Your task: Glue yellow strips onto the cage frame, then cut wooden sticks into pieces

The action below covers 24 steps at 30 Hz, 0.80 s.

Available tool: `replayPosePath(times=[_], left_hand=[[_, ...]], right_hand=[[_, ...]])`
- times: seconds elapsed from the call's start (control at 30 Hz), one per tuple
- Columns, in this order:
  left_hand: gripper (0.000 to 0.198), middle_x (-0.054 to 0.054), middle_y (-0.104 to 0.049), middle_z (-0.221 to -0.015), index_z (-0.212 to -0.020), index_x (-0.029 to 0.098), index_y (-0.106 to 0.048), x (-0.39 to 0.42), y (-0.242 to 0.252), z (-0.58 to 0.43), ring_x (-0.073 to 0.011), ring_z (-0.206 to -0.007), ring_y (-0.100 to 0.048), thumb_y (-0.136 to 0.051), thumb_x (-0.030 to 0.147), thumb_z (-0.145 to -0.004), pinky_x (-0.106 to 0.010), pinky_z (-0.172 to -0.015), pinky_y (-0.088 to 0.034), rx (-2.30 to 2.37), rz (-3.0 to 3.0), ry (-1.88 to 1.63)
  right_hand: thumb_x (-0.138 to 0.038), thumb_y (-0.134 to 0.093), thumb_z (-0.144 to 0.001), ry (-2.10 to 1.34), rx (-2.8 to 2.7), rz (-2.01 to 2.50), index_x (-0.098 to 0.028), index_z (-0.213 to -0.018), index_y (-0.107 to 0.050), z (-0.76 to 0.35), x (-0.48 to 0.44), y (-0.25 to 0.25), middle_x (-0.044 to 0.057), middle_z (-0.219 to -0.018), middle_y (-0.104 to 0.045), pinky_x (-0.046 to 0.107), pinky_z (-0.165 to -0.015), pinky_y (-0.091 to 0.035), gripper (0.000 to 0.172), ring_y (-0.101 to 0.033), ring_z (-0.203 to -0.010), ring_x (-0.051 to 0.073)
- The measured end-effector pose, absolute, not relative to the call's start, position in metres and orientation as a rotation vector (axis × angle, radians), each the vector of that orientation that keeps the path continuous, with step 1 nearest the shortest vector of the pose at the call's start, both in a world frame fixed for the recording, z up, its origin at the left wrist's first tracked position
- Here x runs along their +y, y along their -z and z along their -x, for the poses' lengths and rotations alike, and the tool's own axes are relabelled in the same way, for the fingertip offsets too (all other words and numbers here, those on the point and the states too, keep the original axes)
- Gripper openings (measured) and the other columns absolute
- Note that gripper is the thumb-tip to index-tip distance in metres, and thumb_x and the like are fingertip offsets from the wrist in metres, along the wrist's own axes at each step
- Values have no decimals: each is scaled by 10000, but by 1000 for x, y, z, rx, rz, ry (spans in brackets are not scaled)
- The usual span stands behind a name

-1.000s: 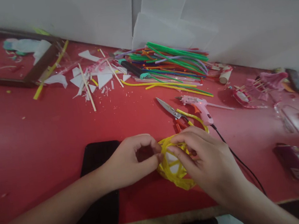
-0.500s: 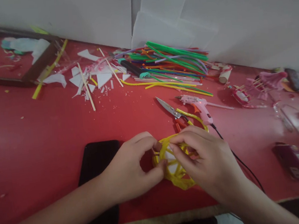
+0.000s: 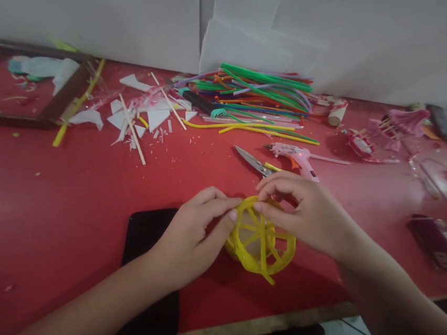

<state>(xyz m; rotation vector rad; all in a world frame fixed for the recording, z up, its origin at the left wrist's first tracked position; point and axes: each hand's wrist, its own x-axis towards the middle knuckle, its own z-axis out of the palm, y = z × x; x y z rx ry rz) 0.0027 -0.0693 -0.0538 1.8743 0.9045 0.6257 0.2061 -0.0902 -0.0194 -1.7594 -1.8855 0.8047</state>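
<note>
Between my hands is a yellow wheel-shaped craft piece [image 3: 262, 230], its rim and spokes apparently made of pipe cleaners. A second yellow ring lies partly behind it, with a pale surface showing between the spokes. My left hand [image 3: 204, 232] pinches the rim at its upper left. At the upper right, my right hand [image 3: 302, 210] closes thumb and fingers on the same rim. Just beyond my right hand lie scissors [image 3: 249, 159], handles hidden, and a pink glue gun [image 3: 291, 153]. A black phone-like slab [image 3: 154, 311] lies partly under my left forearm.
Bundled coloured pipe cleaners [image 3: 256, 93] lie along the wall. White scraps [image 3: 159, 119] and wooden sticks [image 3: 132, 129] are scattered at back left, near a dark wooden frame [image 3: 50, 115]. A pink model [image 3: 382, 134] and a maroon box-like object [image 3: 438, 244] sit at right.
The yellow wheel has been turned and tilted, so its spokes now face me more fully. Both hands have shifted to its upper rim, and my right hand now covers the scissors' handles.
</note>
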Motion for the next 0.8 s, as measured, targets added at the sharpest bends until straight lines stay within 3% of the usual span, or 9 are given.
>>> replayPosePath(times=[0.13,0.37,0.67,0.8], left_hand=[[251,8,-658,-921,-1089,230,-608,-72,54,-4,-114,-830,-618,-389,286,-979,-237,-750,-490,1035,-1708,-654],[120,-5,-657,-794,-877,184,-574,-71,42,-3,-142,-690,-606,-598,290,-828,-276,-639,-470,1161,-1947,-621],[126,18,-650,-663,-753,185,-588,-68,40,-2,-117,-586,-586,-586,282,-833,-239,-559,-441,1252,-1928,-590],[141,29,-638,-631,-722,182,-599,-67,40,-2,-97,-530,-540,-579,264,-836,-226,-545,-424,1247,-1980,-596]], right_hand=[[-221,-591,-788,-981,-1769,1786,-205,-740,-606,-204,-88,24,-16,-715,-637,252,-607,-455,53,-584,-660,119],[-218,-594,-770,-883,-1747,1810,-190,-678,-593,-193,-94,22,-20,-653,-630,225,-550,-431,96,-557,-596,98],[-227,-589,-800,-915,-1731,1776,-192,-707,-584,-196,-99,23,-17,-662,-628,220,-569,-471,100,-579,-603,98],[-249,-609,-803,-955,-1666,1759,-200,-842,-606,-198,-100,26,-2,-760,-675,233,-621,-517,63,-640,-682,118]])
